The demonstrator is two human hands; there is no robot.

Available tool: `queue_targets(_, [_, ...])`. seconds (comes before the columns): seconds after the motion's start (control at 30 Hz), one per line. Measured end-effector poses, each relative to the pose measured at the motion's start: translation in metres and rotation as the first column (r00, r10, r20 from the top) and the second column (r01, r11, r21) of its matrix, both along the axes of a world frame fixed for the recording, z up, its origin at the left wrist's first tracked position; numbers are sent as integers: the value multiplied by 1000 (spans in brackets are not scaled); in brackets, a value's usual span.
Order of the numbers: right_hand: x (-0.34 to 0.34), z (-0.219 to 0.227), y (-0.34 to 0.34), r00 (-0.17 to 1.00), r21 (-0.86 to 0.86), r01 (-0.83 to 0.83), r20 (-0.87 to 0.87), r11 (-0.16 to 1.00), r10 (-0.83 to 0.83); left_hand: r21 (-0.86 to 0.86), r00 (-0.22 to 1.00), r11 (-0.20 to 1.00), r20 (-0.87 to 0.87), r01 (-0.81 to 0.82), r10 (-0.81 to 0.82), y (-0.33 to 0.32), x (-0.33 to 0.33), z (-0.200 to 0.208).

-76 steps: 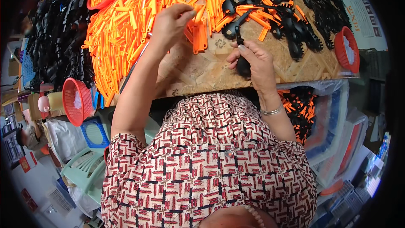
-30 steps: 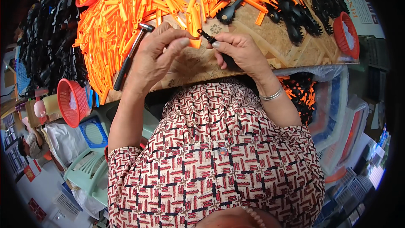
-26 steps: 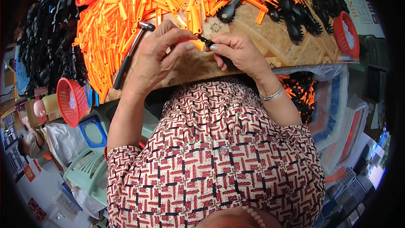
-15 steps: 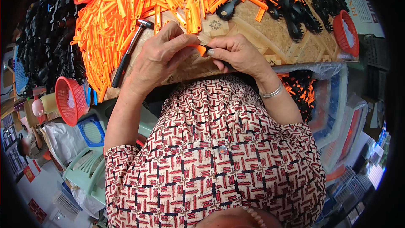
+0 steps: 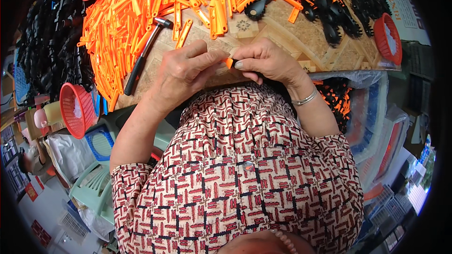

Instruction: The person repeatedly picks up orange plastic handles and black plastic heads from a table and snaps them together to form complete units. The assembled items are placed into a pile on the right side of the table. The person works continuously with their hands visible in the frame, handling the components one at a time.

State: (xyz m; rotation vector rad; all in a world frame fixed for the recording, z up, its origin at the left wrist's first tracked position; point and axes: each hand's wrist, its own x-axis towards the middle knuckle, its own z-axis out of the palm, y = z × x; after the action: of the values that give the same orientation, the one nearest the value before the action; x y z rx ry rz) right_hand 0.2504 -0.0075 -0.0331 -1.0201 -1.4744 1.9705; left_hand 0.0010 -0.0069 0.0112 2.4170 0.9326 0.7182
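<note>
My left hand (image 5: 190, 68) is closed, thumb and fingers pinching an orange plastic handle piece (image 5: 229, 62), most of it hidden by the fingers. My right hand (image 5: 269, 60) grips a black plastic part (image 5: 235, 63) whose far end disappears inside the palm. The orange and black pieces meet between the two hands, just above the table's front edge; whether they are joined I cannot tell. Left of my left hand, a small hammer (image 5: 142, 59) with a black grip lies on the table (image 5: 282, 42). One loose orange handle (image 5: 184, 33) rests just beyond that hand.
A large heap of orange handles (image 5: 117, 33) covers the table's left and back. Black toothed spoons (image 5: 329, 19) lie at the back right, with more black pieces (image 5: 52, 47) piled far left. Red baskets (image 5: 77, 110) stand at both sides; a plastic-lined bin (image 5: 332, 101) sits below right.
My left hand has come down toward my body with its fingers drawn lower, uncovering a loose orange handle on the table. The right hand keeps nearly the same place and grip.
</note>
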Motion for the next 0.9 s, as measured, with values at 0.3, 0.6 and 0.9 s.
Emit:
queue_targets(0.3, [-8, -11, -11, 971, 720, 9, 161, 694, -179, -39, 995, 994, 28, -99, 101, -4, 7, -9])
queue_targets(0.6, [0, 10, -24, 754, 917, -201, 369, 343, -544, -344, 914, 894, 180, -288, 364, -6, -9, -40])
queue_targets(0.9, [105, 6, -6, 187, 835, -458, 426, 305, -885, 103, 857, 857, -59, -506, 513, 28, -35, -44])
